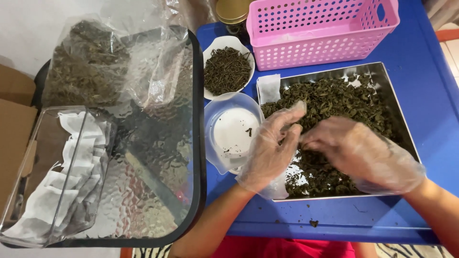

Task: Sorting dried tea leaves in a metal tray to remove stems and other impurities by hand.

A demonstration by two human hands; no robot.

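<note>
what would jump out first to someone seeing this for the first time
Two gloved hands, the left hand and the right hand, meet at the centre over a metal tray heaped with dark dried leaves on a blue table. Behind the tray stands a bright pink basket. At far left, a clear box holds white paper bags.

Bright, even light from overhead; soft shadows under the hands, glare on the glass top [158, 191], sharp focus throughout.
</note>
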